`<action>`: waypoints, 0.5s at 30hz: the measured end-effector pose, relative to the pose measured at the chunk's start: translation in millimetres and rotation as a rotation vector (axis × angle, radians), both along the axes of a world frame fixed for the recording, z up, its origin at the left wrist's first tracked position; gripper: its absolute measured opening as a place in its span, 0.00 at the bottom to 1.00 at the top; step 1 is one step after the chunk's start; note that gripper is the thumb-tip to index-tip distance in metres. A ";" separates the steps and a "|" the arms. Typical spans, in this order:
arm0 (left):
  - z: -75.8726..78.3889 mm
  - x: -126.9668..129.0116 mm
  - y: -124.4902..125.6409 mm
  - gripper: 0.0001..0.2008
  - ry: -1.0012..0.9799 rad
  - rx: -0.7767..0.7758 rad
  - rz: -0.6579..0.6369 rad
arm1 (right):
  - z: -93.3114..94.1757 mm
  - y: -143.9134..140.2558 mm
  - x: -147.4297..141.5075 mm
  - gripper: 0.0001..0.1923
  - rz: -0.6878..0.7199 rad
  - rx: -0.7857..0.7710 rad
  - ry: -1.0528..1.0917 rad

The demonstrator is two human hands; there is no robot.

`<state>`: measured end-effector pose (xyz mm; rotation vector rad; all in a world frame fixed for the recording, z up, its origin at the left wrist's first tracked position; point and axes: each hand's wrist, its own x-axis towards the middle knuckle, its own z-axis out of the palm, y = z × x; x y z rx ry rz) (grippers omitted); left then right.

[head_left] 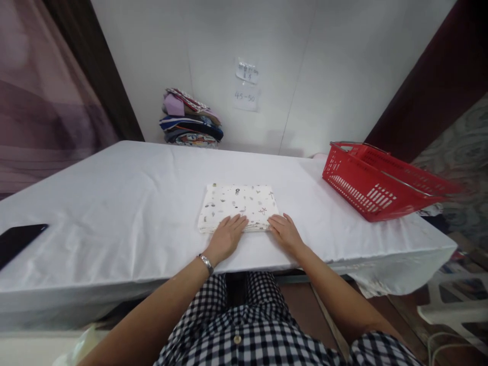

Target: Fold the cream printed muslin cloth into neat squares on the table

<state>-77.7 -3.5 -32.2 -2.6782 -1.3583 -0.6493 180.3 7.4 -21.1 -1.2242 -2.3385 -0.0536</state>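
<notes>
A folded white cloth with small printed figures lies flat in front of me, its layers showing along the near edge. My left hand rests on the near edge at its middle, fingers stretched out over the top. At the near right corner, my right hand touches the cloth with its fingers extended. Neither hand grips anything. The thumbs are partly hard to make out.
A white cloth covers the table. Folded clothes are stacked at the back left by the wall. A red basket stands at the right. A dark flat device lies at the left edge. Paper signs hang on the wall.
</notes>
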 end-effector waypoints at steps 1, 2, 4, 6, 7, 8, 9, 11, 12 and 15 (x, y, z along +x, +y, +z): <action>0.0 0.3 0.3 0.21 -0.002 0.004 0.003 | 4.8 0.8 -7.2 0.15 -0.006 -0.002 0.010; 0.1 0.8 0.6 0.20 -0.002 0.009 0.005 | 10.2 2.1 -16.4 0.15 -0.003 0.001 0.024; 0.7 2.1 0.6 0.20 0.008 0.014 0.004 | 21.0 6.0 -38.7 0.17 0.035 0.004 0.042; 1.8 2.8 -0.3 0.20 0.023 0.011 0.007 | 27.8 10.8 -61.0 0.20 0.085 -0.014 0.022; 2.6 2.6 -1.1 0.19 0.029 0.008 0.007 | 28.6 13.1 -70.0 0.21 0.098 -0.036 0.001; 3.6 1.7 -2.1 0.19 0.032 0.004 0.006 | 27.5 15.1 -76.7 0.22 0.101 -0.066 -0.025; 4.8 -0.1 -3.4 0.19 0.031 0.001 0.003 | 24.9 16.6 -80.6 0.23 0.098 -0.099 -0.054; 7.7 -7.5 -6.4 0.19 0.011 -0.002 0.009 | 16.6 17.9 -79.8 0.25 0.083 -0.149 -0.110; 9.2 -13.4 -8.2 0.19 -0.004 -0.002 0.022 | 12.0 17.8 -75.5 0.25 0.070 -0.161 -0.132; 12.5 -39.3 -14.6 0.18 -0.052 -0.002 0.107 | 0.9 14.9 -53.0 0.26 0.003 -0.149 -0.157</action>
